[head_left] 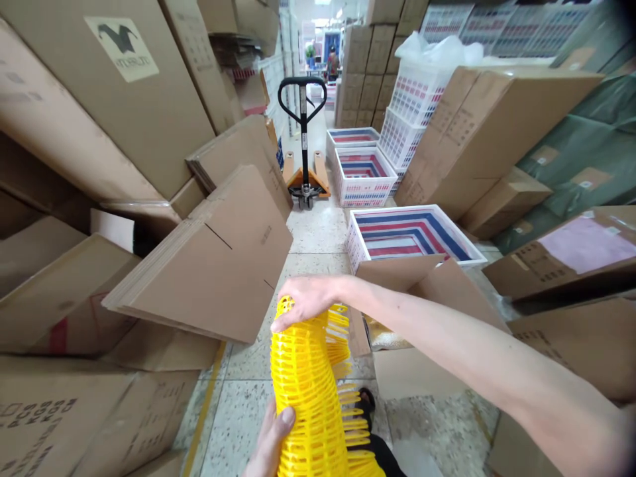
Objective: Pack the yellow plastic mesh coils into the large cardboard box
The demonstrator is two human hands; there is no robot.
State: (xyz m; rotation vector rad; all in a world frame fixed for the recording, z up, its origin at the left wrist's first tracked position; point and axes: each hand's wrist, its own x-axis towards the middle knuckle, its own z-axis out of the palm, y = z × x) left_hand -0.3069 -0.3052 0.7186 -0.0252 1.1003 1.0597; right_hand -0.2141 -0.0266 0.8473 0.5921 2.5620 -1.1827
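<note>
Holding a yellow plastic bundle [308, 384] between two hands, one at its far end and one lower on its left flank. Capping the upper end with the right hand [311, 298], thumb laid on the near face, palm over the top, so filled by the bundle rather than wide. Bracing lower down with the left hand [271, 440], thumb pressed on the loops; cannot tell how far round the hidden fingers reach.

Running lengthwise from beneath the right palm down past the left thumb, leaning slightly rightward, then out of view at the near side. Bristling along the right side, away from the left hand, with a fringe of loose loops [338, 351]. For handling, seems to depend most on this long axis, with no hold visible on the fringed side.

Can see, to the right of the grip and partly under the right forearm [422, 324], an open box [417, 374] with flaps spread; nearer to the right hand than to the left. Can see, just behind it, a white crate [356, 244] with a striped lining, and, left of the grip, apart from both hands, a leaning stack of flat cardboard [209, 285].
</note>
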